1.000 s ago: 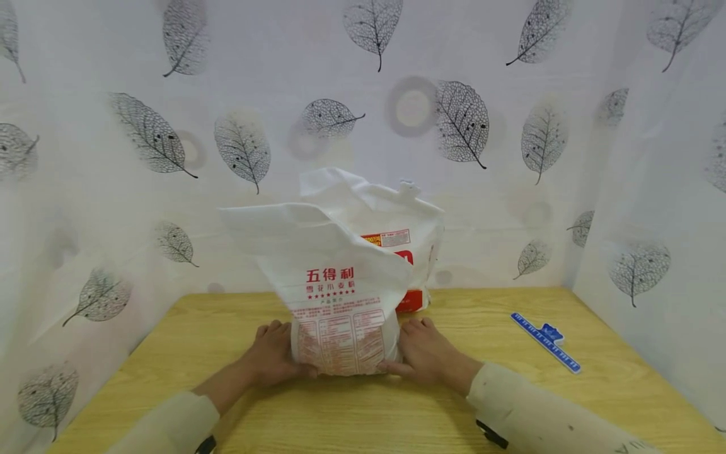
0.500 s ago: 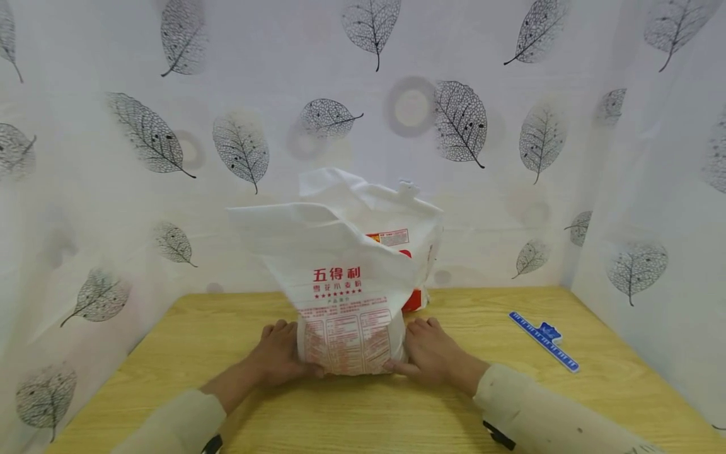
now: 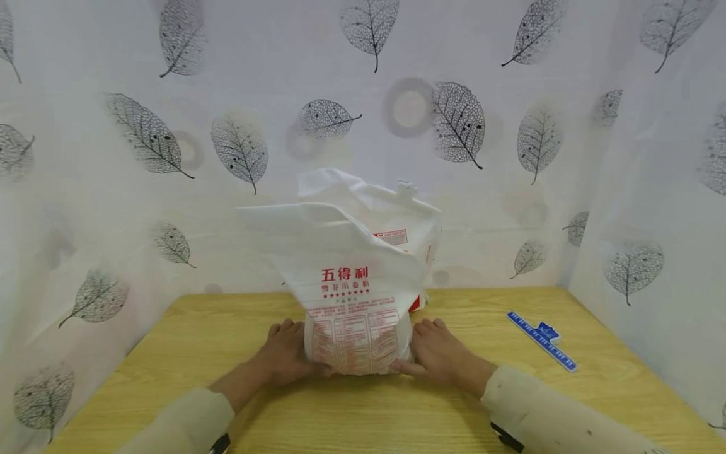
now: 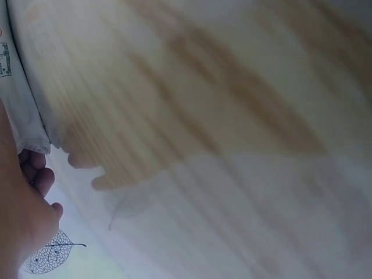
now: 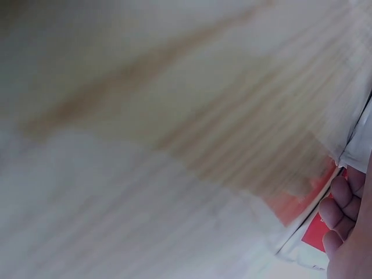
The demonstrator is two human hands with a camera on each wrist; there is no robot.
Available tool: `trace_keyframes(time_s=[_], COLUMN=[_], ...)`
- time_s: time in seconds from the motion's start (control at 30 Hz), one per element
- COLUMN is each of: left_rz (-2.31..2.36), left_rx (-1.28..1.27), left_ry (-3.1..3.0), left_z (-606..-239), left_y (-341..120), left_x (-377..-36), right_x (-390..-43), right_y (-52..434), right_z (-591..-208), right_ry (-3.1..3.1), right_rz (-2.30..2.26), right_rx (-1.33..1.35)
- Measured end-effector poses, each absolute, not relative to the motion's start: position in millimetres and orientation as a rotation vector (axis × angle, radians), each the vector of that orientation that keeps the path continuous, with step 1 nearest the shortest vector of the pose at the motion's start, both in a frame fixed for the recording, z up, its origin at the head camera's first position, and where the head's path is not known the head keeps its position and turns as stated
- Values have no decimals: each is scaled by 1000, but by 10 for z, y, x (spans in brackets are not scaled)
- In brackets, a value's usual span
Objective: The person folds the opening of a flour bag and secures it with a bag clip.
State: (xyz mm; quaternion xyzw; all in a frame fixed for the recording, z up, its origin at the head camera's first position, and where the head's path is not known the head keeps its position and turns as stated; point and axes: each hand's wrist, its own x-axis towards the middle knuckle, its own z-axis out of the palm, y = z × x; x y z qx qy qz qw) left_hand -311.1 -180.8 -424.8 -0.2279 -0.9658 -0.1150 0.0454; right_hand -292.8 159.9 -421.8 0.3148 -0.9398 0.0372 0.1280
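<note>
A white flour bag (image 3: 354, 343) with red printing stands on the wooden table (image 3: 351, 422), its loose top slanting up to the left. At its lower left side, my left hand (image 3: 287, 354) grips it, thumb across the front corner. On the opposite side my right hand (image 3: 442, 354) holds the bag in the same way. Curled fingers of the left hand (image 4: 35, 197) show under the bag's edge (image 4: 23, 116) in the left wrist view. In the right wrist view the right hand (image 5: 349, 224) has bent fingers beside the bag (image 5: 361, 136).
Behind the flour bag stands a second white bag (image 3: 391, 214) with red print, partly covered, a pale clip (image 3: 406, 186) on its top edge. A long blue clip (image 3: 541, 340) lies on the table to the right. A leaf-patterned curtain (image 3: 363, 82) encloses the table's back and sides.
Both hands have slid the flour bag a little to the right along the table. It now covers more of the red print on the bag behind. The view has shifted slightly.
</note>
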Motion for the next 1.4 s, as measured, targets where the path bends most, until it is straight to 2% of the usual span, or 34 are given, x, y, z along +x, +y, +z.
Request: trace_keyframes(time_s=[1.4], left_rz=[-295], left_rx=[-709], left_ry=[-2941], left_z=[-4218], left_y=[-1389], left_x=[-3092], right_x=[-2825], right_y=[1975], right_z=[-4234], right_ry=[-2750], right_rz=[109], right_rx=[865])
